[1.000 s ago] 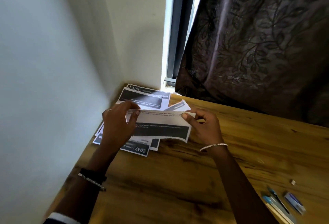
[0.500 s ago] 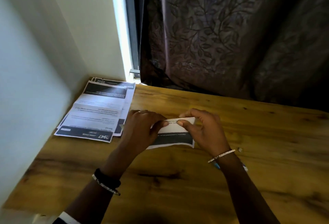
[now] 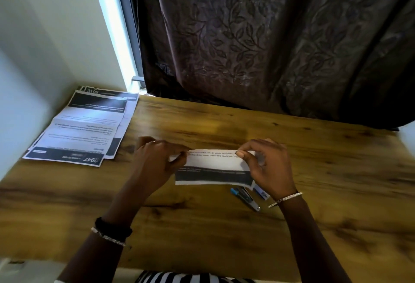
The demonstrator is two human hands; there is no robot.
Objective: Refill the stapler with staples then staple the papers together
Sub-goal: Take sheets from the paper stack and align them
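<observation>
Head view: a seated person's two arms reach over a wooden table, seen from above.
Curtain [image 3: 280,42]: dark, leaf-patterned, hanging across the far side from 11 to 2 o'clock.
Table [image 3: 325,226]: wood grain, filling the lower half of the view.
Wall [image 3: 33,58]: pale, at 9 to 11 o'clock, with a bright strip of window beside the curtain.
Stack [image 3: 83,127]: printed sheets with dark bands, fanned slightly, lying flat at 10 o'clock against the wall.
Sheet [image 3: 213,166]: folded printed paper with a dark band along its near edge, held between both hands at centre, just above the table.
Left hand [image 3: 157,161]: closed on the sheet's left end, thumb and fingers pinching its top edge.
Right hand [image 3: 267,166]: closed on the sheet's right end, thumb on top of the fold, fingers curled behind.
Stapler [image 3: 246,196]: slim, blue-tipped, lying on the table at 5 o'clock of the sheet, just beside the right wrist, untouched.
Box [image 3: 261,193]: small, white and blue, touching or nearly touching the stapler, partly hidden by the right hand.
Bracelets: one on each wrist, beaded.
</observation>
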